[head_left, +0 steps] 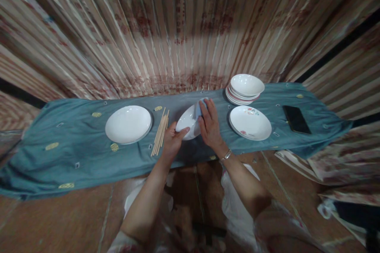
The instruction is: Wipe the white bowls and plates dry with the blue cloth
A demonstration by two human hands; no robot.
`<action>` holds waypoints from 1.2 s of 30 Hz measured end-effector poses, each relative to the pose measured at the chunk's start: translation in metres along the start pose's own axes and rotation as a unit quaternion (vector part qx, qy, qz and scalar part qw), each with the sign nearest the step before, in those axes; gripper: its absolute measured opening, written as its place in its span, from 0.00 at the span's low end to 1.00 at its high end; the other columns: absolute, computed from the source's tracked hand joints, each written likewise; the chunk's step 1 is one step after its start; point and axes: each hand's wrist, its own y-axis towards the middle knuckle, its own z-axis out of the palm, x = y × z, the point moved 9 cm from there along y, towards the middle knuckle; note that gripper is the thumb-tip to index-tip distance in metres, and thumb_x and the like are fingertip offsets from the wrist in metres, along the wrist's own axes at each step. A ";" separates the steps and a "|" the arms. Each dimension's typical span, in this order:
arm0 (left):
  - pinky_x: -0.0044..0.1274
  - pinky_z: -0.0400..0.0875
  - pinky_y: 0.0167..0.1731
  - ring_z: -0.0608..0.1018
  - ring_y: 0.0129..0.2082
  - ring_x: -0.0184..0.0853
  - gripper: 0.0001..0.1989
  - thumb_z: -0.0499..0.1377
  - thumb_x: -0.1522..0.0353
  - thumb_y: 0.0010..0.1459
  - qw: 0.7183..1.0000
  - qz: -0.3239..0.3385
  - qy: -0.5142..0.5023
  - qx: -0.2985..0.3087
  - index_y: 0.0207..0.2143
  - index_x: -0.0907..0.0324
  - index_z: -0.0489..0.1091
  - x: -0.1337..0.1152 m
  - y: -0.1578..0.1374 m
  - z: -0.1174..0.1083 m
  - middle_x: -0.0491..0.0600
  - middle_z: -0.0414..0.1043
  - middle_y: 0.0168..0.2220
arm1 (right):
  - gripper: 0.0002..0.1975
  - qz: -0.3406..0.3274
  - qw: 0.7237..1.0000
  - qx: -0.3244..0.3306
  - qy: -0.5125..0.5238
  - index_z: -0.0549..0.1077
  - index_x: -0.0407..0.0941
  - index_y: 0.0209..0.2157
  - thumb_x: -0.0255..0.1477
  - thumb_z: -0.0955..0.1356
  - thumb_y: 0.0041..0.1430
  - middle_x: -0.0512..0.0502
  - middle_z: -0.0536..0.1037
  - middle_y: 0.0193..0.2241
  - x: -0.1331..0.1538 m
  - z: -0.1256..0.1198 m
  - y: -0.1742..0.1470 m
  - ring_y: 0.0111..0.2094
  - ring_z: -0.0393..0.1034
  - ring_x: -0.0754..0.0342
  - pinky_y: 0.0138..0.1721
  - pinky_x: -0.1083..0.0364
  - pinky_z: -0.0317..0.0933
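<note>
Left hand (173, 139) gripping one plate (187, 124), right hand (210, 123) pressing cloth (199, 107), two loose plates (128, 124)

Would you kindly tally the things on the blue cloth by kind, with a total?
Single white plates: 3, the plain plate, the flowered plate and the held plate.
Stacks of dishes: 1; pieces in it cannot be counted.
Bundles of chopsticks: 1.
Phones: 1.
Wiping cloths: 1.
Total: 7

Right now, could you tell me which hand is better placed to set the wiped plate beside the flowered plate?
Probably the right hand: it lies on the tilted plate nearer the flowered plate; the left hand grips the far rim.
</note>
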 end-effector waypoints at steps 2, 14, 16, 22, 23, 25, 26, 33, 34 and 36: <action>0.24 0.71 0.33 0.76 0.28 0.33 0.19 0.72 0.61 0.39 1.000 0.001 -0.006 0.001 0.33 0.61 0.75 0.000 0.000 0.000 0.46 0.77 0.29 | 0.27 -0.029 0.999 0.015 -0.012 0.52 0.51 0.71 0.33 0.55 0.73 0.43 0.54 0.72 0.014 0.004 -0.001 0.75 0.36 0.47 0.71 0.36 0.44; 0.25 0.72 0.33 0.77 0.28 0.33 0.19 0.72 0.62 0.38 1.000 -0.012 -0.015 0.001 0.32 0.61 0.75 -0.002 0.000 0.003 0.46 0.79 0.29 | 0.26 -0.018 0.999 0.010 -0.040 0.54 0.50 0.70 0.36 0.55 0.73 0.38 0.57 0.69 0.007 0.003 0.002 0.74 0.40 0.47 0.70 0.38 0.45; 0.25 0.72 0.33 0.77 0.28 0.34 0.19 0.72 0.62 0.38 1.000 -0.016 -0.017 -0.004 0.32 0.61 0.74 0.000 0.001 0.003 0.47 0.79 0.29 | 0.26 -0.006 1.000 -0.006 -0.022 0.53 0.49 0.70 0.37 0.55 0.74 0.37 0.57 0.69 0.000 0.001 0.003 0.73 0.42 0.47 0.70 0.38 0.47; 0.25 0.72 0.34 0.77 0.30 0.35 0.20 0.72 0.61 0.38 1.000 -0.006 -0.009 -0.008 0.34 0.61 0.75 0.001 0.001 0.000 0.47 0.79 0.30 | 0.26 0.045 0.999 -0.019 0.020 0.56 0.45 0.68 0.38 0.54 0.74 0.34 0.61 0.66 -0.021 0.003 0.005 0.70 0.52 0.48 0.68 0.40 0.54; 0.25 0.72 0.33 0.77 0.30 0.35 0.20 0.72 0.61 0.38 1.000 -0.005 -0.009 -0.011 0.34 0.61 0.75 0.001 0.002 -0.001 0.47 0.79 0.30 | 0.26 0.050 0.998 -0.023 0.026 0.57 0.45 0.67 0.38 0.54 0.74 0.34 0.62 0.66 -0.025 0.003 0.005 0.70 0.53 0.49 0.68 0.40 0.54; 0.25 0.71 0.33 0.77 0.29 0.34 0.20 0.72 0.61 0.38 1.000 -0.005 -0.011 -0.017 0.34 0.61 0.75 0.001 0.002 -0.002 0.47 0.79 0.30 | 0.26 0.058 0.997 -0.036 0.045 0.58 0.43 0.66 0.39 0.54 0.74 0.33 0.65 0.64 -0.032 0.003 0.004 0.69 0.55 0.49 0.68 0.41 0.55; 0.25 0.71 0.33 0.77 0.29 0.34 0.20 0.72 0.61 0.38 1.000 -0.005 -0.010 -0.019 0.33 0.61 0.75 0.002 0.002 -0.003 0.47 0.79 0.29 | 0.26 0.063 0.996 -0.043 0.055 0.59 0.42 0.66 0.40 0.54 0.74 0.33 0.66 0.63 -0.036 0.003 0.004 0.68 0.57 0.49 0.67 0.42 0.56; 0.25 0.71 0.33 0.77 0.29 0.35 0.21 0.72 0.60 0.39 1.000 -0.003 0.002 -0.018 0.34 0.61 0.76 0.001 0.001 -0.004 0.47 0.79 0.29 | 0.29 0.150 0.980 -0.062 0.111 0.63 0.40 0.63 0.44 0.54 0.73 0.31 0.69 0.61 -0.070 0.013 -0.008 0.63 0.64 0.48 0.66 0.40 0.58; 0.25 0.71 0.33 0.77 0.29 0.35 0.21 0.72 0.60 0.39 1.000 -0.002 0.005 -0.019 0.34 0.62 0.76 0.001 0.001 -0.004 0.47 0.79 0.29 | 0.29 0.160 0.978 -0.061 0.118 0.63 0.40 0.63 0.45 0.54 0.73 0.31 0.70 0.61 -0.075 0.016 -0.010 0.63 0.64 0.48 0.66 0.40 0.58; 0.26 0.71 0.34 0.77 0.30 0.35 0.22 0.72 0.60 0.39 1.000 -0.002 0.006 -0.019 0.36 0.62 0.76 0.001 0.001 -0.005 0.48 0.79 0.30 | 0.29 0.179 0.974 -0.055 0.131 0.63 0.41 0.63 0.45 0.54 0.72 0.31 0.70 0.61 -0.085 0.022 -0.016 0.63 0.65 0.48 0.65 0.41 0.60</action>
